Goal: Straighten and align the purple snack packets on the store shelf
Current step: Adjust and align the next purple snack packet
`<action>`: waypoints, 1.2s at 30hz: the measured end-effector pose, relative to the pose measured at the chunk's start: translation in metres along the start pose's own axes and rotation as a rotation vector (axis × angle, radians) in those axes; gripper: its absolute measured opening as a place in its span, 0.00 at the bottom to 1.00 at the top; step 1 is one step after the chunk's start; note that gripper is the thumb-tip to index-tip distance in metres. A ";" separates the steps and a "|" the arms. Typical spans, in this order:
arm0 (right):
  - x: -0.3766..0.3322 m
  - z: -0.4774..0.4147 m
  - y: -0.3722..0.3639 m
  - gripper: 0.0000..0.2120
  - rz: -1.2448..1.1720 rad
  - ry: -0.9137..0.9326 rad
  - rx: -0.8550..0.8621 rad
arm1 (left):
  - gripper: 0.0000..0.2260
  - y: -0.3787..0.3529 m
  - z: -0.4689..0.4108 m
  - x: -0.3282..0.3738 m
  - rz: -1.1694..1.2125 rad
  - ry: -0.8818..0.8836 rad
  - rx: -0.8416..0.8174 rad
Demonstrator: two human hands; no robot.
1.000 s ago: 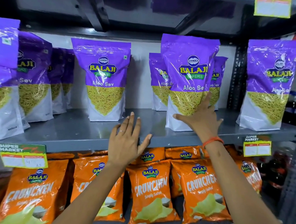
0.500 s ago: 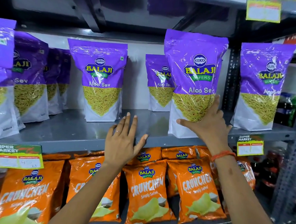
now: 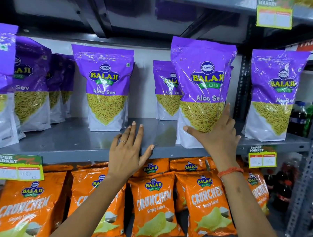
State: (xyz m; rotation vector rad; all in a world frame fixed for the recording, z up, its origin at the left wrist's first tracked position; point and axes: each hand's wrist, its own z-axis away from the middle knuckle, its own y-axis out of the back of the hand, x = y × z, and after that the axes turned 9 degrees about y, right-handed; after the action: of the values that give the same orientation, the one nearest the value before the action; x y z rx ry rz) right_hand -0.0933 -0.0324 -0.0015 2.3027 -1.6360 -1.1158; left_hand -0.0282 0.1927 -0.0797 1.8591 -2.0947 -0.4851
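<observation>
Head view puts the purple packet (image 3: 200, 91) I am working on at the front edge of the grey metal shelf (image 3: 74, 143), standing upright with its top leaning slightly left. My right hand (image 3: 214, 134) lies flat on its lower front, fingers spread, thumb on the white base; it presses rather than grips, and it covers the packet's lower right corner. Glossy film wrinkles over the yellow sev window. Behind it a second purple packet (image 3: 165, 90) is half hidden. My left hand (image 3: 128, 149) rests spread on the shelf lip, holding nothing. Another purple packet (image 3: 106, 88) stands apart to the left, one more (image 3: 274, 95) to the right. Far left packets (image 3: 1, 85) are cut off by the frame. Below hang shiny orange chip bags (image 3: 154, 205); the price tag (image 3: 17, 167) writing is too blurred to read.
</observation>
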 end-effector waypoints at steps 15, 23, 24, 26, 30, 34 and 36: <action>0.005 -0.006 -0.019 0.60 0.009 0.022 0.039 | 0.32 0.002 -0.001 0.001 0.001 0.009 -0.002; 0.007 -0.013 -0.032 0.60 0.005 0.021 0.044 | 0.32 0.001 -0.001 0.001 -0.017 0.001 -0.007; 0.007 -0.014 -0.033 0.60 0.005 0.024 0.044 | 0.32 0.001 -0.001 0.001 -0.021 0.001 -0.006; 0.009 -0.016 -0.035 0.60 0.005 0.031 0.044 | 0.32 0.000 -0.001 0.001 -0.025 -0.003 -0.010; 0.011 -0.017 -0.039 0.59 0.005 0.042 0.066 | 0.32 0.000 -0.001 0.001 -0.030 -0.008 -0.011; 0.009 -0.011 -0.044 0.58 0.005 0.053 0.151 | 0.31 0.000 -0.001 0.001 -0.042 0.002 0.000; 0.003 -0.002 -0.046 0.53 -0.010 0.088 0.243 | 0.32 0.001 -0.001 0.001 -0.045 0.008 -0.005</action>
State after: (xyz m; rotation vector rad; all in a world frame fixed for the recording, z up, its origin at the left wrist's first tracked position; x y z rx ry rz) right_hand -0.0554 -0.0164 -0.0235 2.4663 -1.8178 -0.8443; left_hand -0.0287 0.1917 -0.0781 1.9054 -2.0490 -0.4915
